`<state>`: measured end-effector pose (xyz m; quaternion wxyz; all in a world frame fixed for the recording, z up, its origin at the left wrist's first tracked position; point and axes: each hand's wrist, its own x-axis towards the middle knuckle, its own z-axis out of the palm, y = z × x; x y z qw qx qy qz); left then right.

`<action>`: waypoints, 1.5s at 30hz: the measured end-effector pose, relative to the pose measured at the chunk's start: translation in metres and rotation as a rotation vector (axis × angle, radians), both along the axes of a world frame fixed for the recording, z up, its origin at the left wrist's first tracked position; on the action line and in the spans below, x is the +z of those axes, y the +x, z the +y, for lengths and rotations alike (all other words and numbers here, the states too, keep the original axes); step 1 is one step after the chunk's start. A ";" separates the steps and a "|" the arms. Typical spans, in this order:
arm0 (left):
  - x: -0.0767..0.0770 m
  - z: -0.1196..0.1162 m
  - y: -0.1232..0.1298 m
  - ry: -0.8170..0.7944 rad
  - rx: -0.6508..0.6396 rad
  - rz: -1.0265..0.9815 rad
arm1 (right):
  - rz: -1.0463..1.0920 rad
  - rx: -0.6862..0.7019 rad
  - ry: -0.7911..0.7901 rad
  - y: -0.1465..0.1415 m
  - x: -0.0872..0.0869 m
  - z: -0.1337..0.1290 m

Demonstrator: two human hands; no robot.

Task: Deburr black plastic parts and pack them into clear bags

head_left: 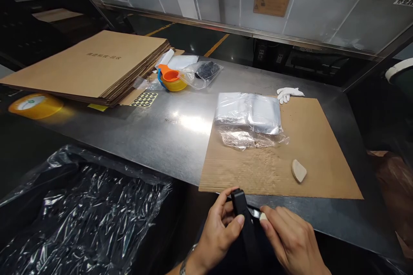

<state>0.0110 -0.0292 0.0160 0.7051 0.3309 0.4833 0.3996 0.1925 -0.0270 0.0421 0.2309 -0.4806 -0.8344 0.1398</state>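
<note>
Just off the table's front edge, my left hand (222,227) is closed around a long black part (239,203), with the thumb pressed on its side. My right hand (287,236) grips a small knife (255,212) with a short shiny blade and a pale end at the fingers. The blade meets or lies very close to the side of the black part; exact contact cannot be made out. On the cardboard sheet (325,150) beyond my hands lies a beige wedge-shaped block (299,171). Clear plastic bags (248,114) rest farther back on that sheet.
A stack of flat cardboard (106,62) sits on the metal table (155,133) at the left, with tape rolls (35,105) and an orange-yellow tape dispenser (172,78) nearby. A white glove (289,93) lies at the back. Black plastic lining (87,210) fills the lower left.
</note>
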 end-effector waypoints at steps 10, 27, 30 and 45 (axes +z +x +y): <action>-0.002 -0.003 0.000 0.035 0.009 -0.032 | 0.035 -0.093 -0.191 0.005 -0.025 0.002; -0.001 -0.003 0.002 0.026 -0.026 -0.017 | 0.082 0.038 -0.095 0.007 -0.001 -0.005; -0.002 -0.004 0.001 0.038 -0.027 0.010 | 0.070 0.038 -0.081 0.008 -0.001 -0.005; -0.002 -0.009 0.002 0.079 -0.009 0.023 | 0.035 -0.020 -0.149 0.009 -0.013 -0.004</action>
